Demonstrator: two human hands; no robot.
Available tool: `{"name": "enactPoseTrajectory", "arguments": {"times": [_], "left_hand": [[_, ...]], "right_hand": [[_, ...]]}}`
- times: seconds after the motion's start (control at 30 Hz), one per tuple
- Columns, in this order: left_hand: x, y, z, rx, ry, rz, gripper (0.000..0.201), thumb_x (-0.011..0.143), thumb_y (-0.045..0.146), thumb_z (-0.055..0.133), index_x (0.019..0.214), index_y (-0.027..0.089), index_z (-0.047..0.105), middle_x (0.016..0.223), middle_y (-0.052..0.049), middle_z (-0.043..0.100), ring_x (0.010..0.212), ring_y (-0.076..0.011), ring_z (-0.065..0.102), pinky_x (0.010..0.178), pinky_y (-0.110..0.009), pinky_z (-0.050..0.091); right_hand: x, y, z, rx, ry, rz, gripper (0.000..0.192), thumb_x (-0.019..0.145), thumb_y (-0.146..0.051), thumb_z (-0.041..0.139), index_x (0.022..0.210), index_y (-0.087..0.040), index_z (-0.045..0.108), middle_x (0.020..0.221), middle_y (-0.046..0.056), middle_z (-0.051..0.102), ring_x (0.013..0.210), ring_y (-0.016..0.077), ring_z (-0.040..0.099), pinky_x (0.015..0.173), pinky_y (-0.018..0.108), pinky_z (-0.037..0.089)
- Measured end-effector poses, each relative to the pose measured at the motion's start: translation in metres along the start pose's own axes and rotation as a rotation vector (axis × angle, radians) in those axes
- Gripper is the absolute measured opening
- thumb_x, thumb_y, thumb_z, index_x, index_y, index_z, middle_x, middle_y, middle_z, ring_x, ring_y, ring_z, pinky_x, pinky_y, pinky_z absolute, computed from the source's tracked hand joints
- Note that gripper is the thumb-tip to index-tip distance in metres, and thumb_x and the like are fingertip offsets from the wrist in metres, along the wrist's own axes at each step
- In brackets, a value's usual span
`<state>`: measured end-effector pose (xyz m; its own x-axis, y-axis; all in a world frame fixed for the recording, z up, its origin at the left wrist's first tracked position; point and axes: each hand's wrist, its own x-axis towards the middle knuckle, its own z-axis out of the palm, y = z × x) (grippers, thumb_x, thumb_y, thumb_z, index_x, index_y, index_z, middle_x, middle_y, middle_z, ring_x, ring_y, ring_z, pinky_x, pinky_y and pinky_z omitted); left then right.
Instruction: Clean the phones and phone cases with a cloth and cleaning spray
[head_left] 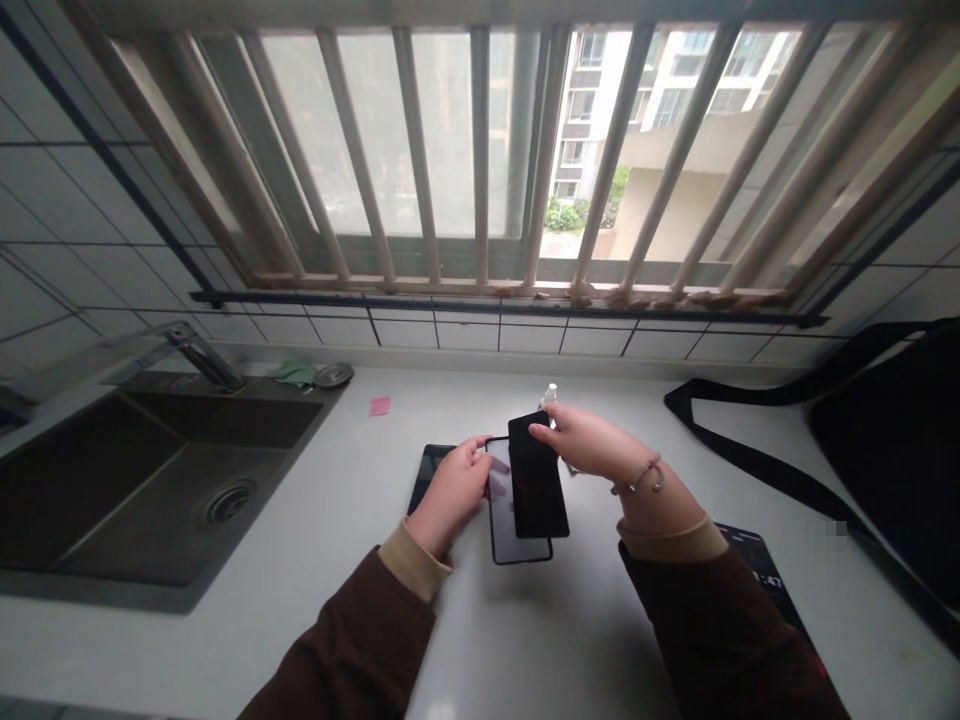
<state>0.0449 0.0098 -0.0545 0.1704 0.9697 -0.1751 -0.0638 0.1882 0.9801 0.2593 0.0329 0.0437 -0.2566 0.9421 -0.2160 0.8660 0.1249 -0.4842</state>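
Observation:
My right hand [581,440] grips a black phone [538,490] by its upper end, thumb on the dark face. Just behind it, my left hand [459,482] pinches the left edge of a clear phone case with a black rim [501,535]. The phone overlaps the right part of the case; whether they touch I cannot tell. Fingers of the left hand show through the clear back. Under and beyond the left hand a dark flat device [429,468] lies on the white counter [480,640]. A small bottle with a white cap [552,391] stands behind the right hand, mostly hidden.
At left is a steel sink [135,500] with a faucet [202,358], a green cloth [292,373] and a drain strainer [333,375]. A pink sticky note [380,406] lies nearby. On the right are a black bag [892,430] with its strap and a lit screen [754,550] under my forearm.

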Motion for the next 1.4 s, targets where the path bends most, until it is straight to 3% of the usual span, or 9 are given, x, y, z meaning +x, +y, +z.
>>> {"name": "enactPoseTrajectory", "arguments": {"times": [0.13, 0.3, 0.57, 0.83, 1.03, 1.4], "left_hand": [[0.000, 0.004, 0.001, -0.023, -0.053, 0.023, 0.031, 0.093, 0.032, 0.064, 0.118, 0.016, 0.071, 0.090, -0.006, 0.074, 0.059, -0.0128, 0.066, 0.057, -0.023, 0.049], [-0.003, 0.008, 0.002, -0.071, -0.028, 0.024, 0.026, 0.092, 0.036, 0.068, 0.104, 0.014, 0.074, 0.087, -0.007, 0.073, 0.061, -0.0118, 0.064, 0.057, -0.022, 0.048], [-0.009, 0.017, 0.005, -0.132, -0.017, -0.016, 0.031, 0.091, 0.039, 0.071, 0.108, 0.014, 0.076, 0.092, -0.010, 0.076, 0.063, -0.0146, 0.066, 0.057, -0.026, 0.055], [-0.008, 0.017, 0.005, -0.118, 0.036, 0.016, 0.033, 0.091, 0.041, 0.072, 0.108, 0.013, 0.076, 0.092, -0.010, 0.076, 0.065, -0.0145, 0.065, 0.055, -0.024, 0.053], [-0.010, 0.017, 0.006, -0.117, 0.001, 0.031, 0.035, 0.091, 0.041, 0.071, 0.112, 0.013, 0.076, 0.096, -0.011, 0.077, 0.068, -0.0152, 0.067, 0.057, -0.024, 0.053], [-0.010, 0.015, 0.008, -0.117, -0.046, 0.037, 0.038, 0.093, 0.043, 0.070, 0.117, 0.015, 0.076, 0.107, -0.013, 0.077, 0.080, -0.0183, 0.070, 0.064, -0.024, 0.053]], "right_hand": [[0.000, 0.001, 0.001, -0.020, -0.025, -0.017, 0.035, 0.109, -0.045, 0.047, 0.118, -0.014, 0.061, 0.083, 0.007, 0.073, 0.061, 0.0164, 0.065, 0.059, 0.027, 0.044], [0.001, -0.004, 0.005, -0.012, -0.035, -0.035, 0.029, 0.109, -0.044, 0.051, 0.114, -0.016, 0.061, 0.080, 0.006, 0.072, 0.054, 0.0135, 0.062, 0.052, 0.026, 0.039], [0.004, -0.015, 0.018, 0.006, 0.032, 0.036, 0.037, 0.107, -0.042, 0.053, 0.134, -0.016, 0.057, 0.080, 0.007, 0.075, 0.056, 0.0173, 0.066, 0.058, 0.028, 0.042], [-0.003, -0.022, 0.025, -0.117, 0.080, 0.041, 0.034, 0.108, -0.045, 0.050, 0.128, -0.018, 0.057, 0.086, 0.011, 0.077, 0.061, 0.0213, 0.070, 0.061, 0.030, 0.043], [-0.009, -0.025, 0.024, -0.174, 0.077, 0.080, 0.034, 0.108, -0.045, 0.049, 0.120, -0.015, 0.057, 0.085, 0.014, 0.077, 0.062, 0.0215, 0.071, 0.059, 0.029, 0.043], [-0.008, -0.034, 0.031, -0.327, 0.141, 0.134, 0.042, 0.111, -0.051, 0.044, 0.116, -0.012, 0.060, 0.089, 0.016, 0.077, 0.085, 0.0306, 0.078, 0.070, 0.034, 0.051]]}}
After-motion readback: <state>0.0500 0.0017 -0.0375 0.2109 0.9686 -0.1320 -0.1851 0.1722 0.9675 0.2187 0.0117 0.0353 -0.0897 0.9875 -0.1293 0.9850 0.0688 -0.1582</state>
